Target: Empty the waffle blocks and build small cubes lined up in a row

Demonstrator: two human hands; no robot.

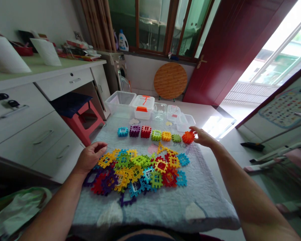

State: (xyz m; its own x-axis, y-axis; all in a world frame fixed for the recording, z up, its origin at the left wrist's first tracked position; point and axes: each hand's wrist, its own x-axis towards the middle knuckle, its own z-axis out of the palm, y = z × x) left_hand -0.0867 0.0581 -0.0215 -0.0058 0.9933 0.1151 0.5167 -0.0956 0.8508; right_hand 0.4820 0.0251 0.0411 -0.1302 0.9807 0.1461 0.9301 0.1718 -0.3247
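My right hand (202, 136) has its fingertips at the right edge of an orange gear-shaped plastic block (188, 137), the last one at the right end of a row. The row runs leftward through a green piece (176, 138), a yellow block (166, 136), a lime block (156, 135), a red block (145, 132), a purple block (134, 131) and a blue block (122, 132). At the left end of a loose pile of interlocking plastic pieces (139, 160), my left hand (92, 156) hovers or rests, empty, with loosely bent fingers and the thumb apart.
Behind the row stand an open clear bin (121, 100), a lidded box with orange latches (143, 107) and smaller clear containers (160, 109). A patterned cloth (165, 204) covers the table. A pink stool (82, 117) and white drawers (42, 134) are at left.
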